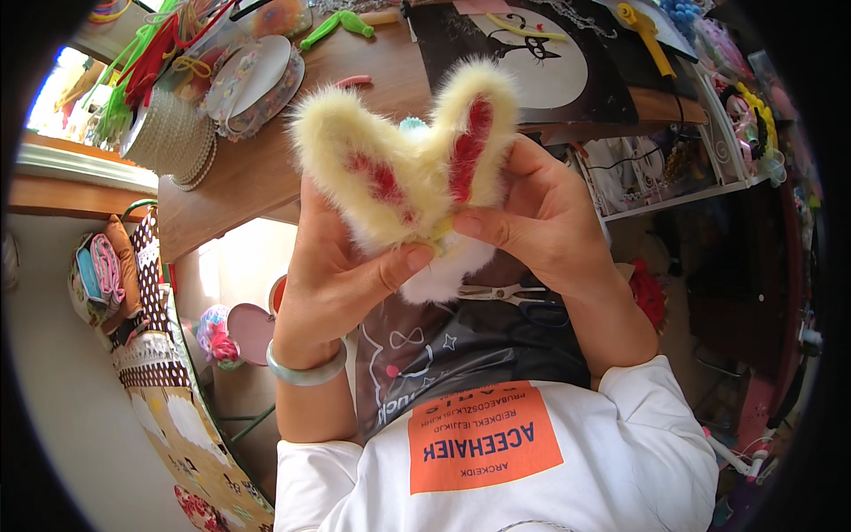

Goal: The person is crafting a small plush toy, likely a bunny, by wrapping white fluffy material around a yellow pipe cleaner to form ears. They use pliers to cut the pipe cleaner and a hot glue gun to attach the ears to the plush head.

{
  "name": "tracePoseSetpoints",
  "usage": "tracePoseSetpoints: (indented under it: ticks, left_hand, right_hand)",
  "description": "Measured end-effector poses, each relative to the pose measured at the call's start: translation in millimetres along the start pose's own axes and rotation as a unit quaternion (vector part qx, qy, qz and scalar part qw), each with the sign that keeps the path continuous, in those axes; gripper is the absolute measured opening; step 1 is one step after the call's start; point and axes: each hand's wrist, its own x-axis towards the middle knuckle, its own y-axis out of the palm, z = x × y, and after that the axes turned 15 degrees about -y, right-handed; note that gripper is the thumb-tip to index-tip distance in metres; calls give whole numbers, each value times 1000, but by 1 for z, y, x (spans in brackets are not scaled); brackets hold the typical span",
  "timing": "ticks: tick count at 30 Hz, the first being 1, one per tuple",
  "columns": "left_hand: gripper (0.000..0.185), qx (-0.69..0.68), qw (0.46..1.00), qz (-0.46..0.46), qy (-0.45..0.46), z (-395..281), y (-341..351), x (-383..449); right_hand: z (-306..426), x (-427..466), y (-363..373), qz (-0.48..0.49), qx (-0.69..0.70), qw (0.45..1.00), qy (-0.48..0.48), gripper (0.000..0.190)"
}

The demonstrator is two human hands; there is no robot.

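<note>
Both hands hold up a fluffy pair of pale yellow bunny ears (415, 179) with red inner patches, above my lap. My left hand (352, 266), with a jade-like bangle at the wrist, pinches the base of one ear, thumb in front. On the other side, my right hand (532, 219) grips the base of the second ear between thumb and fingers. White fluffy material (435, 282) hangs below the ears, and a bit of light blue fluff shows between them. Scissors (502, 292) lie on the dark apron (432, 352) just under my right hand.
The wooden table (226, 213) ahead carries a reel of pearl beads (166, 133), a reel of pastel trim (256, 86), green fuzzy stems (336, 28), a black cat-print mat (532, 66) and a yellow glue gun (645, 36). A white rack (678, 196) stands to the right.
</note>
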Motion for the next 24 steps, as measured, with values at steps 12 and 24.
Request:
tracePoseSetpoints:
  ticks: [12, 24]
  left_hand:
    - [72, -21, 998, -57, -8, -5, 8, 6]
    - [56, -76, 992, -94, 42, -5, 4, 15]
  right_hand:
    - [-5, -4, 1, -4, -46, 998, -51, 47]
    - [-2, -16, 1, 22, -183, 981, 64, 20]
